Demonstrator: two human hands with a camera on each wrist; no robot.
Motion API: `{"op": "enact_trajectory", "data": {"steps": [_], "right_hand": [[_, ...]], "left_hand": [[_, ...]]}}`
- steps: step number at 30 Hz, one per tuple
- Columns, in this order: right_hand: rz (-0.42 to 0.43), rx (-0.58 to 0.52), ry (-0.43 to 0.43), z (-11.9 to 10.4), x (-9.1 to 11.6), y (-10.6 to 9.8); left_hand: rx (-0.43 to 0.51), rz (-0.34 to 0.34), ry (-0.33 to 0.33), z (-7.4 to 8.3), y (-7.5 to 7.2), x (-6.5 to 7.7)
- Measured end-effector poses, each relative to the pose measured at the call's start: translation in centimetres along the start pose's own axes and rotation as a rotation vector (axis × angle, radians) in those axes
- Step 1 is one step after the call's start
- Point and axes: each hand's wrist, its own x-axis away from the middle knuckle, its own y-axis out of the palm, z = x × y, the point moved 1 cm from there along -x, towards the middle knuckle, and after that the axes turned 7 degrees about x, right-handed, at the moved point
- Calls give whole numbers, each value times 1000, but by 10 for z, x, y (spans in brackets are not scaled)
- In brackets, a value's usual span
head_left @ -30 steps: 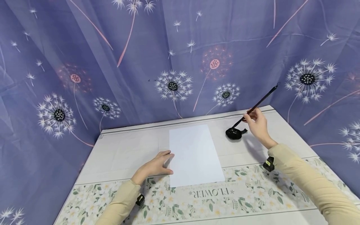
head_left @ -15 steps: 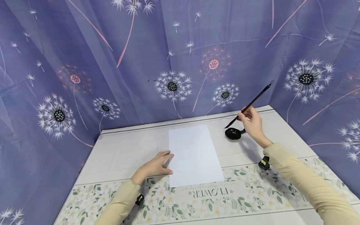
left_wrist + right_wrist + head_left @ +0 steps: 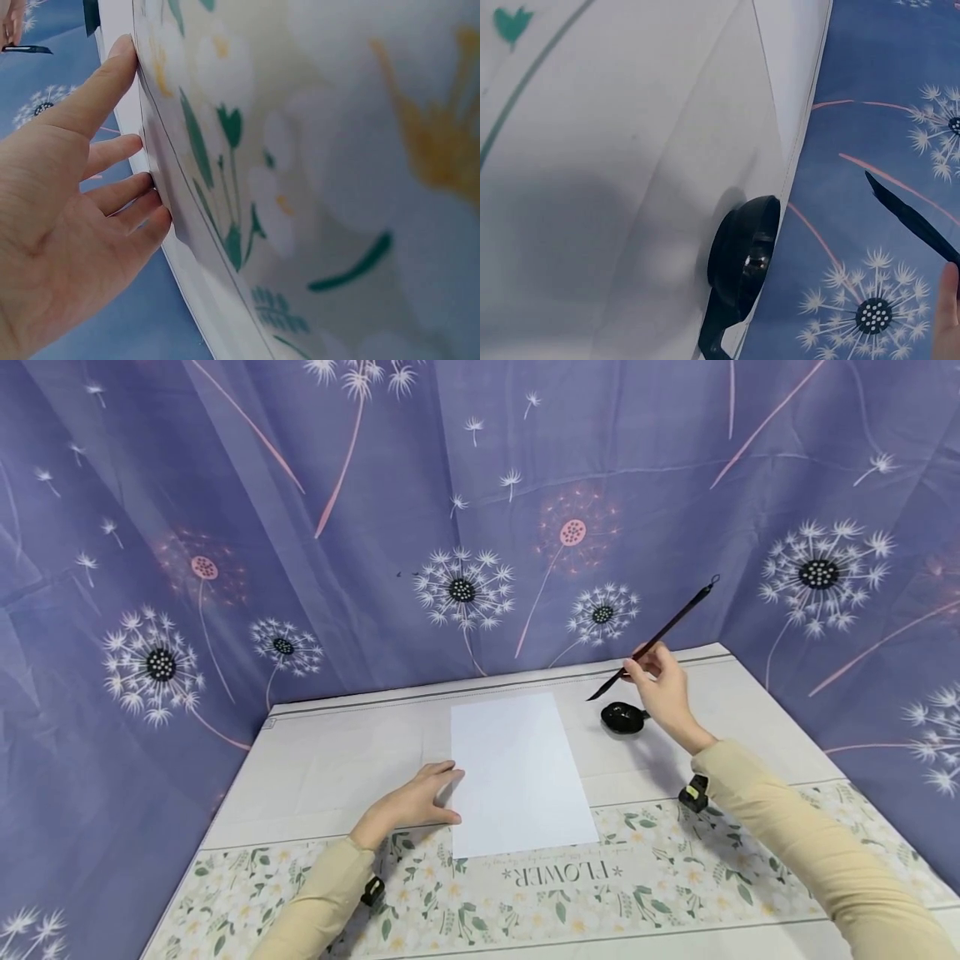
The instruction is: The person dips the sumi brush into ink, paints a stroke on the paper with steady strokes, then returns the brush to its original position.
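Note:
In the head view a blank white sheet of paper (image 3: 517, 772) lies on the table. The left hand (image 3: 412, 799) rests at its left edge with fingers spread; the left wrist view has this hand (image 3: 82, 195) with its fingertips down on the surface. The right hand (image 3: 666, 689) pinches a dark writing brush (image 3: 671, 625), tilted, its pointed black tip in the air between the paper and a black ink dish (image 3: 622, 717). In the right wrist view the dish (image 3: 742, 255) shows its handle, and the brush (image 3: 911, 214) stands apart from it; only a finger of that hand shows.
The tablecloth (image 3: 337, 760) is white, with a printed flower band (image 3: 555, 902) along the front. A blue-purple dandelion curtain (image 3: 360, 610) hangs behind and at both sides of the table. Small black devices sit under both wrists.
The brush tip has come up out of the ink dish. The right hand has moved left with the brush, toward the paper. The left hand has stayed in place.

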Motion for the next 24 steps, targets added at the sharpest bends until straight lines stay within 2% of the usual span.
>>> {"op": "enact_trajectory", "data": {"steps": [8, 24], "right_hand": [[-8, -63, 2, 0, -1, 8], [-53, -111, -30, -4, -1, 29]], "left_hand": [[-3, 3, -2, 0, 0, 0], [10, 12, -1, -2, 1, 0]]}}
